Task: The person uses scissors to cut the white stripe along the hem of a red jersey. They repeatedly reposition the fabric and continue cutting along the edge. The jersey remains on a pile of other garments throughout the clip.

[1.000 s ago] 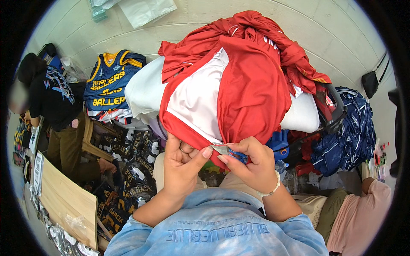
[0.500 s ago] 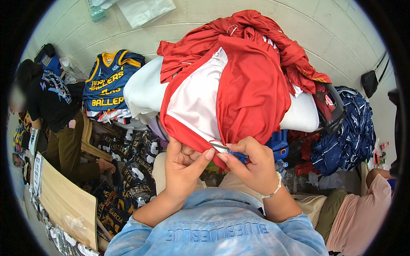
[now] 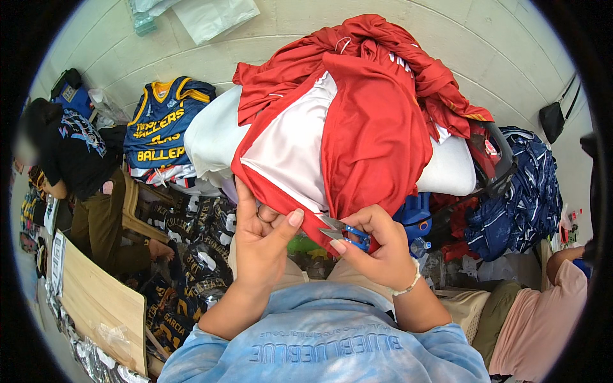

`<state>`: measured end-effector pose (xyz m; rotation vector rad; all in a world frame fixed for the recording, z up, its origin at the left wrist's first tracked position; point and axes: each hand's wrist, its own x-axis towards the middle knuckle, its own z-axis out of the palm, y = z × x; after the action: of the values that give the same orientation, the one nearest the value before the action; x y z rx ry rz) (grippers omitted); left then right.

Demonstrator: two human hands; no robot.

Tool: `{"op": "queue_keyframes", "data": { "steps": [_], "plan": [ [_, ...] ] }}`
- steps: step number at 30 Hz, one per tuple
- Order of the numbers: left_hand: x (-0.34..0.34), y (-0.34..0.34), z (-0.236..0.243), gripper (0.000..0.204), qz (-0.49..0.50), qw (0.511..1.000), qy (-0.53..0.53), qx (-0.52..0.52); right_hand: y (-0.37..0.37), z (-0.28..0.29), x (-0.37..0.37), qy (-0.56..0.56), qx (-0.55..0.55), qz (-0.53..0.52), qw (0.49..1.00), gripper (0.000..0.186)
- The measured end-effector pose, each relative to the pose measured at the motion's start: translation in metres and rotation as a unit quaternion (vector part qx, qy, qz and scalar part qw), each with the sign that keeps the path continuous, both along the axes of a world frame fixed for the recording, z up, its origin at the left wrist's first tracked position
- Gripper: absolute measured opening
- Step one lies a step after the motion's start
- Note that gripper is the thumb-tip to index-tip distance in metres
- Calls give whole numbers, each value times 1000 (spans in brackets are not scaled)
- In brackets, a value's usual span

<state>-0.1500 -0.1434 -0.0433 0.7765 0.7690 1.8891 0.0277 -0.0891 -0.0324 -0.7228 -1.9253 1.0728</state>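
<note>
Snips (image 3: 363,242) lower centre, clamped in right hand (image 3: 382,246), blades parted near edge of red cloth (image 3: 377,134). Left hand (image 3: 264,246) apart from right, at same edge, likely for steadying; pinched or loose, cannot tell. Cloth at centre, over white pad (image 3: 214,131), presumably for support.

A red and white garment (image 3: 377,140) lies over a white surface (image 3: 214,131) at upper centre. Below, the left hand (image 3: 263,239) is at the garment's lower edge; right of it, the right hand (image 3: 383,252) holds blue-handled snips (image 3: 361,237), blades parted. A navy jersey (image 3: 167,124) lies upper left, navy garments (image 3: 514,198) heaped right.
</note>
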Motion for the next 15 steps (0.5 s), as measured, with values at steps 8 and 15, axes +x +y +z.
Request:
{"op": "queue_keyframes", "data": {
  "steps": [8, 15],
  "plan": [
    [6, -1, 0, 91, 8, 1000, 2, 2, 1, 3, 1, -10, 73, -5, 997, 32],
    [6, -2, 1, 90, 15, 1000, 7, -6, -1, 5, 1, -21, 103, 2, 995, 31]
  ]
}}
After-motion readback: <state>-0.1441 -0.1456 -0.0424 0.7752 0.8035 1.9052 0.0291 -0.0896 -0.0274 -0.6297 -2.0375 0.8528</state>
